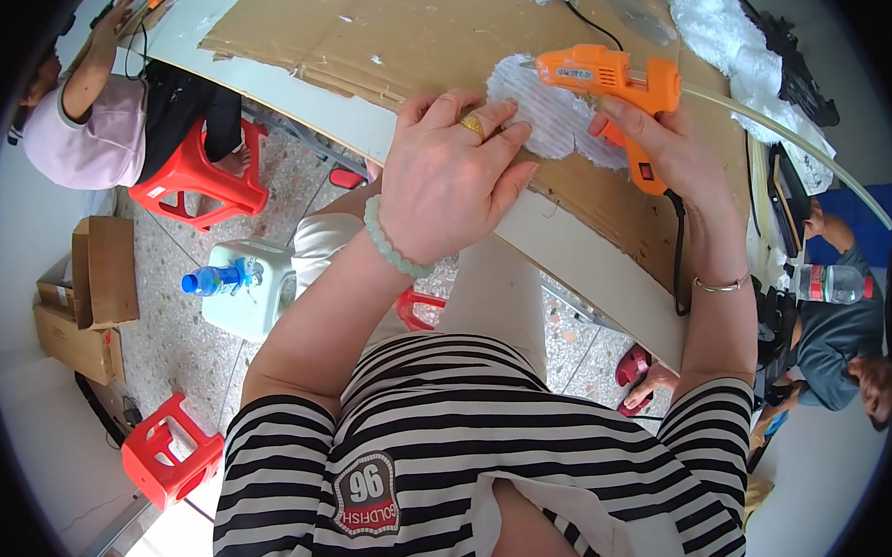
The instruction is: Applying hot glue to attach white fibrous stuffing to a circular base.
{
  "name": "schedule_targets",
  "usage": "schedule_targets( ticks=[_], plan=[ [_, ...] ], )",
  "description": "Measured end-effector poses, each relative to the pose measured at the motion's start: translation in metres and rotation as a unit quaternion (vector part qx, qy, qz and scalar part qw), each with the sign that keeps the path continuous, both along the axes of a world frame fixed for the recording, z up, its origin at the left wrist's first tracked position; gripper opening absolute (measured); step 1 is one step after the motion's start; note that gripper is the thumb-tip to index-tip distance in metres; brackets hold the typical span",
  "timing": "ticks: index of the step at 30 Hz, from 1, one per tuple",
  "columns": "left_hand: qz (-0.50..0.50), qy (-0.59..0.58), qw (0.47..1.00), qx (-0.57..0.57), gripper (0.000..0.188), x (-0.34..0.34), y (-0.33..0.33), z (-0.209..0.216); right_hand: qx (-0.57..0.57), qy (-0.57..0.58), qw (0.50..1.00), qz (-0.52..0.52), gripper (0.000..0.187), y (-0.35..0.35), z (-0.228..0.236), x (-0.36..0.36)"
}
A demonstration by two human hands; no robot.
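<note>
My right hand (662, 153) is wrapped round the handle of an orange glue gun (591, 69), whose nozzle points left. A long pale glue stick (785, 123) runs out of the gun's back, and a black cord hangs from its handle. Below the nozzle a white ribbed, fluffy-edged piece (545, 115) lies on brown cardboard (376, 40). My left hand (455, 171) is closed, its bent fingers at the left edge of that white piece; the fingertips partly cover the edge.
White fluffy material (729, 38) is heaped at the far right beside a black bag (792, 65). A water bottle (834, 283) is near a person at right; another person sits at left on a red stool (209, 177). A pale stool (244, 306) holds a blue bottle (210, 280).
</note>
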State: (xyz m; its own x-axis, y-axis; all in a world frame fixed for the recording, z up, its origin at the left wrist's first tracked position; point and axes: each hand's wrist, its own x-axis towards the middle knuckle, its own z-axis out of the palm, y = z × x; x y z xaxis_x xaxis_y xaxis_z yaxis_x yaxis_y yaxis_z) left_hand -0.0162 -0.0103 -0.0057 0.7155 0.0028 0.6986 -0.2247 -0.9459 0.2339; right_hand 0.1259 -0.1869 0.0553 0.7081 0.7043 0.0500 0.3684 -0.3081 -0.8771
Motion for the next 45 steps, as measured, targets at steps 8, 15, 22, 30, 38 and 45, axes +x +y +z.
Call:
schedule_targets(
  ticks=[8, 15, 22, 30, 38, 45],
  plan=[
    [0.006, -0.026, 1.000, 0.006, 0.026, 0.004, 0.000, -0.005, -0.044, -0.002, 0.999, 0.025, 0.031, 0.001, -0.006, 0.010],
    [0.007, -0.023, 1.000, 0.007, 0.025, 0.004, 0.000, -0.005, -0.049, -0.013, 0.997, 0.053, 0.039, 0.001, -0.006, 0.012],
    [0.008, -0.027, 1.000, 0.007, 0.024, 0.003, 0.000, -0.006, -0.075, -0.014, 0.996, 0.055, 0.038, 0.002, -0.001, 0.006],
    [0.004, -0.025, 1.000, -0.003, 0.023, 0.003, 0.001, -0.004, -0.063, -0.053, 0.995, 0.060, 0.024, 0.002, -0.001, 0.004],
    [0.003, -0.024, 1.000, -0.006, 0.022, 0.003, 0.001, -0.004, -0.097, -0.028, 0.991, 0.086, 0.024, -0.002, 0.003, 0.009],
    [0.001, -0.030, 1.000, -0.008, 0.021, 0.003, 0.001, -0.004, -0.123, -0.036, 0.991, 0.038, 0.024, -0.001, 0.003, 0.009]
  ],
)
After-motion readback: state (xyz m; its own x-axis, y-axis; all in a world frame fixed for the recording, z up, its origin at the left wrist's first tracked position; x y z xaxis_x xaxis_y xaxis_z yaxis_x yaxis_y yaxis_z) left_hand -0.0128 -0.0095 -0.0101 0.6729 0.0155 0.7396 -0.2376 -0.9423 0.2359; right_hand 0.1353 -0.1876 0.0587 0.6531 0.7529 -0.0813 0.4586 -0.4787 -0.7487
